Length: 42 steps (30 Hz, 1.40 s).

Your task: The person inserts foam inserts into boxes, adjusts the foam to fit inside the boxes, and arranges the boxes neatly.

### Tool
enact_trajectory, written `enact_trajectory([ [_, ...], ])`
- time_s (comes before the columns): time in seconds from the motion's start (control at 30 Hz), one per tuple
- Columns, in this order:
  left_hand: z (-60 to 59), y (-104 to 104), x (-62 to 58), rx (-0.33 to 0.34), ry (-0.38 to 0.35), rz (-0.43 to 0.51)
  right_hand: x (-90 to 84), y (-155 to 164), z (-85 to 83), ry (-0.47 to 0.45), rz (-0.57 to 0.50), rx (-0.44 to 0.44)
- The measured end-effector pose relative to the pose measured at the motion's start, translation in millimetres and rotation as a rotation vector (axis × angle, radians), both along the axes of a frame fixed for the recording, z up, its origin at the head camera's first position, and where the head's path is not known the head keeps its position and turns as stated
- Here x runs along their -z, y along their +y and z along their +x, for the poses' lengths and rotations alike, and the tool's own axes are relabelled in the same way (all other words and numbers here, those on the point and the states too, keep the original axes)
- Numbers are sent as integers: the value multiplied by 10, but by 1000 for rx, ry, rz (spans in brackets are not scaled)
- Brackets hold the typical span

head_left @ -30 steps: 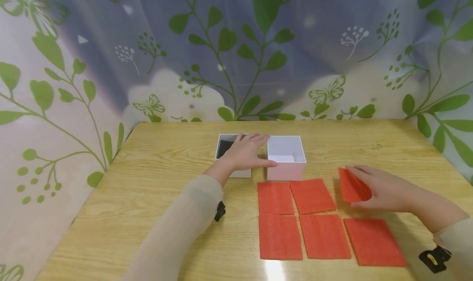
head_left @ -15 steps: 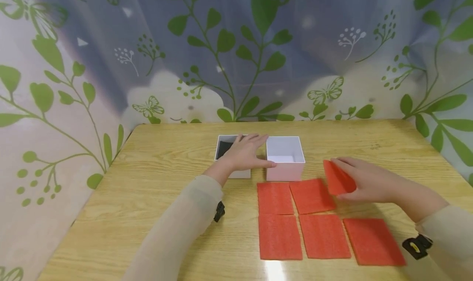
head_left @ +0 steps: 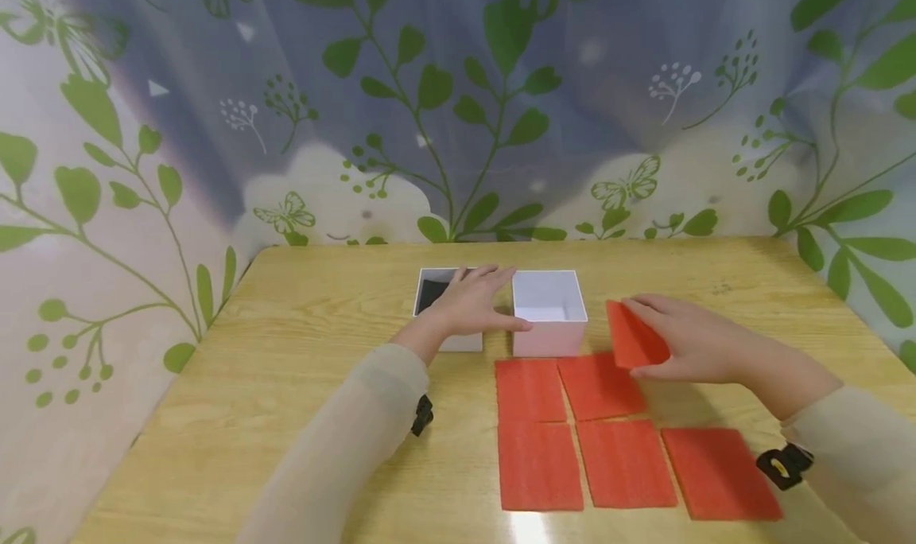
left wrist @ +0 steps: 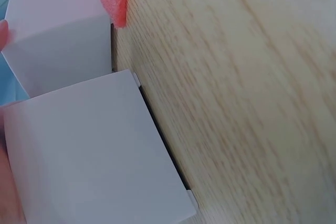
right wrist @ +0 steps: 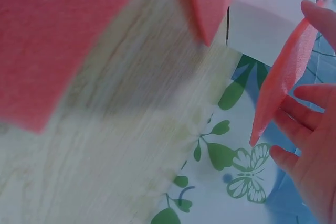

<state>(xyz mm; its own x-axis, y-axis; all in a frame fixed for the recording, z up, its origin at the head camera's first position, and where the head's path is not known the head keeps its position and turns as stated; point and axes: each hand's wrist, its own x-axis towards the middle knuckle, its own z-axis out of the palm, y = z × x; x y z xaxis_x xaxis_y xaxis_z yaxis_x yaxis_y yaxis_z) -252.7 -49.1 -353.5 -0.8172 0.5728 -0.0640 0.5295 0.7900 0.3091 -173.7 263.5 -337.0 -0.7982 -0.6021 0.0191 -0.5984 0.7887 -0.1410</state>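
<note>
In the head view my right hand (head_left: 697, 341) pinches a red foam square (head_left: 631, 339) between thumb and fingers. It holds the square tilted up, right of an open pink box (head_left: 549, 340) with a white inside. My left hand (head_left: 468, 304) lies over the gap between that box and a whitish box (head_left: 463, 343), its thumb at the pink box's front left corner and fingers stretched toward the back. Something black (head_left: 431, 291) sits in the whitish box, partly hidden by this hand. The right wrist view shows the held foam square (right wrist: 283, 74) edge-on.
Several red foam squares lie flat in front of the boxes, among them a back left one (head_left: 529, 391) and a front right one (head_left: 721, 474). They rest on a wooden table (head_left: 315, 345). A leaf-patterned curtain (head_left: 401, 114) hangs behind the table's far edge.
My right hand has moved left with the red foam square, closer to the pink box and over the corner of a flat square. The left hand has stayed at the boxes.
</note>
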Motion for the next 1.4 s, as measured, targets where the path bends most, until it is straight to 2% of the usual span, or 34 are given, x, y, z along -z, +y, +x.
enact_trajectory([
  [0.4, 16, -2, -19, -8, -16, -10, -111, -207, -125, -12, 16, -18],
  [0.97, -22, -7, -18, 0, -52, 8, -173, -573, -374, -49, 12, -28],
  [1.4, -24, 12, -15, -17, -57, -33, -175, -778, -512, -31, 38, -56],
])
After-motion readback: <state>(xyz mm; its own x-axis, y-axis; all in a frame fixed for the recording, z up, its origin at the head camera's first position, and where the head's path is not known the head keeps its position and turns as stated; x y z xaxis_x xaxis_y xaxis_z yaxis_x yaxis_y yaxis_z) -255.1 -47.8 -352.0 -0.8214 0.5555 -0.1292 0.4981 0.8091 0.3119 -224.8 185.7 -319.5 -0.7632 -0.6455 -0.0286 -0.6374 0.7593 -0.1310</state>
